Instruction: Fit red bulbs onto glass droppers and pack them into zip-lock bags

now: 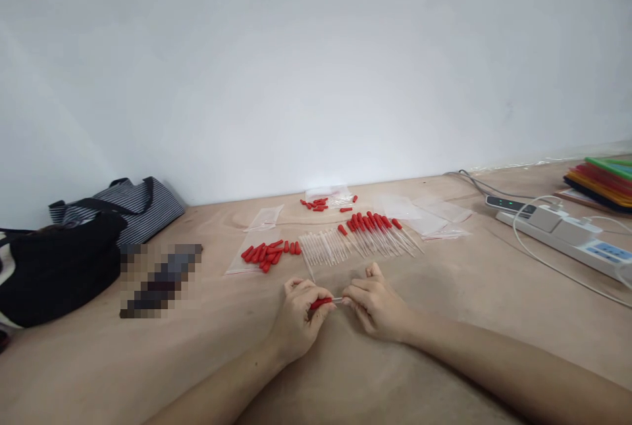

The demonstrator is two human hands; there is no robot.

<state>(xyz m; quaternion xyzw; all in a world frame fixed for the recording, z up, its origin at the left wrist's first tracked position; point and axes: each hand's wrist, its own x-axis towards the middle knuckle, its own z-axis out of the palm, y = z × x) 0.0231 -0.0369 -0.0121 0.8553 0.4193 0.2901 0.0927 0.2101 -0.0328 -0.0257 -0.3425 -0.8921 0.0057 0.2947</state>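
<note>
Left hand [301, 320] pinches a red bulb [320, 304] between thumb and fingers, covering much of its body; right hand [378, 306] grips a clear tube [337, 299] in line with it. Both parts are held low over the near middle of the table [99, 366]. Only a short length of tube is exposed between the hands; the remainder is concealed by the right fingers, and seating depth at the joint cannot be determined. Beyond the left hand, loose bulbs [273, 250] overlap, preventing a reliable count. Loose tubes [326, 247] lie side by side, their transparent edges merging; one extends toward the left hand, and contact there cannot be confirmed. To their right, droppers [371, 218] fan out, their tubes faint against the surface. Small bulbs [318, 209] near the wall [316, 83] are too small for detail. Clear bags [444, 211] show mainly by their edges. At the far left, a pixelated patch [162, 287] obscures an item beside a black bag [59, 267], which is cut off by the frame and partly blocks a striped bag [153, 208]. The right edge crops a power strip [607, 254] and a coloured stack [605, 181].
</note>
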